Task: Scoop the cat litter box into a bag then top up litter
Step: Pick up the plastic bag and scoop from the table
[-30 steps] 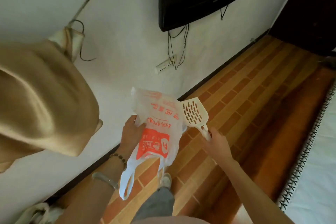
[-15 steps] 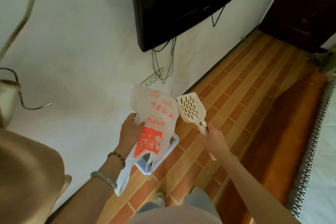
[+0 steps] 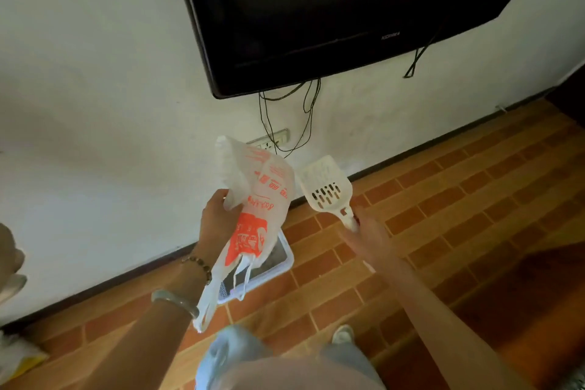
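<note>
The litter box (image 3: 281, 258) sat on the floor against the foot of the wall, a pale plastic tray with rounded corners, mostly hidden behind the bag so that only its rim and a patch of grey litter showed. In front of it hung a thin, crinkled white plastic bag (image 3: 253, 218) printed in orange-red, its loop handles dangling down (the print was too blurred to read). Just right of the bag was a white plastic litter scoop (image 3: 326, 187), flat and shovel-shaped, with rows of slots through its blade and a short narrow handle.

The floor (image 3: 443, 206) was brick-pattern tile in orange-brown with pale joints, meeting a white plaster wall (image 3: 95, 104) at a dark skirting. A black flat-screen television (image 3: 332, 9) hung on the wall, thin cables trailing to a socket strip (image 3: 272, 139) below.

The left hand (image 3: 218, 222) was clenched on the bag's upper part, a beaded bracelet and a pale bangle on that wrist. The right hand (image 3: 367, 231) gripped the scoop's handle, blade raised and pointing away.
</note>
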### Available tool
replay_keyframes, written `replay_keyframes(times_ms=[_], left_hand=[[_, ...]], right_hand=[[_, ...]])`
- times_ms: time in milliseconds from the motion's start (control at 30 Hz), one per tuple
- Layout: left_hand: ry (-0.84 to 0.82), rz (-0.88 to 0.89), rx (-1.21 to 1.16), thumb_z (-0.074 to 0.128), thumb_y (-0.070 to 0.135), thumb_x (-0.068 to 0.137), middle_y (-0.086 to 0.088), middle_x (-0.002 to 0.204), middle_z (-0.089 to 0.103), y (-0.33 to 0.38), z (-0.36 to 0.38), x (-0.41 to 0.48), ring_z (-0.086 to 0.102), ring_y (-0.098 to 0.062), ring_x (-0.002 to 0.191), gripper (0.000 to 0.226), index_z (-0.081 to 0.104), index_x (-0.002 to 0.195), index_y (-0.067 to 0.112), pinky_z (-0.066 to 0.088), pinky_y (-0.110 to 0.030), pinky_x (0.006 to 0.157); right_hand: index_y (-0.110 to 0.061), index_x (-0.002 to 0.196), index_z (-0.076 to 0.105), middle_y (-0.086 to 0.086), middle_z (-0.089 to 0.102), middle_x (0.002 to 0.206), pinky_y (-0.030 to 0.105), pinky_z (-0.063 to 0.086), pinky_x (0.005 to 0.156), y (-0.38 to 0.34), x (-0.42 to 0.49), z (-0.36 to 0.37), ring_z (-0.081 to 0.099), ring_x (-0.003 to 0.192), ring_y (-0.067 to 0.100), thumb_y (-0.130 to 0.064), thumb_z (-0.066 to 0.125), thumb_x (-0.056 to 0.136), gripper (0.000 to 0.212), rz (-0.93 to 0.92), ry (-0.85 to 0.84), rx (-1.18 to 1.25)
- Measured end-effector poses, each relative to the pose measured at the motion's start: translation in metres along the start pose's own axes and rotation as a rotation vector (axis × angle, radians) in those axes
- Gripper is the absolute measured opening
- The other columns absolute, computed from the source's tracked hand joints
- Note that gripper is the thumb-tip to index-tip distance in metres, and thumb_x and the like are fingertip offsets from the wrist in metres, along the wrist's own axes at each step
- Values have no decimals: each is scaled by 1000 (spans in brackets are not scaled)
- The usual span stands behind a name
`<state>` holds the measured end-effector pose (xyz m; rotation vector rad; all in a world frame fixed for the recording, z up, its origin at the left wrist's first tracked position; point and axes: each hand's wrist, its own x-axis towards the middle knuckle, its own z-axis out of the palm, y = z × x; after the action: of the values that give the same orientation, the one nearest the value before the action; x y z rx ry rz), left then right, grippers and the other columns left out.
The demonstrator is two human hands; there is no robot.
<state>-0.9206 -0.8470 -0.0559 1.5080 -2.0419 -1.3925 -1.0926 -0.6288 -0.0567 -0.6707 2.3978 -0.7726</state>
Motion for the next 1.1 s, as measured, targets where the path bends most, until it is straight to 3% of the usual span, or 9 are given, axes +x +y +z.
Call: replay_keyframes(times_ms=[100, 200, 267, 333, 433, 633, 800, 967, 1100], left_hand=[[74, -58, -22, 59, 21, 90, -10, 110, 66, 13, 34, -10, 64, -29, 92, 32, 53, 120, 11, 53, -41, 82], [128, -108, -45, 57, 17, 92, -6, 104, 61, 29, 62, -17, 60, -26, 85, 34, 50, 124, 7, 49, -32, 71], [147, -140, -66, 56, 17, 93, -6, 105, 61, 37, 75, -19, 61, -25, 85, 34, 49, 124, 7, 52, -34, 71], [173, -172, -81, 55, 17, 92, -10, 111, 64, 41, 84, -16, 64, -28, 88, 33, 49, 124, 8, 56, -40, 75], [206, -223, -106, 56, 16, 92, -11, 109, 63, 47, 96, -3, 64, -26, 84, 32, 49, 122, 7, 53, -31, 64], [308, -247, -199, 58, 21, 92, -10, 109, 64, 54, 116, 35, 65, -25, 84, 35, 50, 122, 6, 51, -27, 61], [395, -303, -240, 58, 21, 92, -6, 103, 63, 62, 133, 47, 62, -13, 74, 32, 50, 119, 7, 46, -21, 56], [529, -404, -259, 62, 17, 88, -8, 96, 66, 63, 142, 36, 61, -12, 71, 28, 56, 111, 3, 44, -21, 53], [687, -519, -373, 63, 15, 86, -7, 94, 68, 62, 154, 16, 64, -14, 70, 23, 57, 107, 8, 48, -23, 54]], right_hand=[[-22, 103, 50, -3, 61, 81, 28, 54, 61, 19, 19, -34, 61, 65, 12, -19, 63, 84, 24, -53, -69, -22], [-26, 101, 47, -4, 59, 80, 27, 53, 60, 32, 39, -60, 60, 63, 10, -18, 61, 85, 23, -109, -134, -48], [-25, 103, 48, -5, 59, 81, 24, 54, 58, 39, 55, -71, 61, 64, 10, -19, 62, 85, 24, -149, -157, -101], [-20, 110, 51, -6, 59, 83, 20, 50, 55, 45, 73, -78, 62, 66, 9, -21, 63, 84, 28, -181, -190, -143], [-19, 112, 50, -5, 60, 86, 17, 44, 52, 45, 103, -86, 61, 65, 8, -23, 62, 85, 29, -229, -254, -168], [-16, 104, 44, 2, 56, 83, 29, 49, 55, 27, 175, -103, 53, 60, 13, -14, 55, 87, 20, -319, -409, -243], [-15, 115, 41, 3, 58, 94, 25, 48, 51, 12, 223, -113, 55, 59, 13, -17, 53, 89, 29, -411, -538, -351], [-19, 105, 42, 4, 60, 88, 41, 55, 60, -2, 249, -105, 63, 67, 25, -18, 53, 87, 22, -482, -647, -395], [-16, 98, 40, 0, 54, 78, 23, 40, 46, -8, 265, -89, 51, 56, 12, -18, 53, 89, 16, -612, -717, -434]])
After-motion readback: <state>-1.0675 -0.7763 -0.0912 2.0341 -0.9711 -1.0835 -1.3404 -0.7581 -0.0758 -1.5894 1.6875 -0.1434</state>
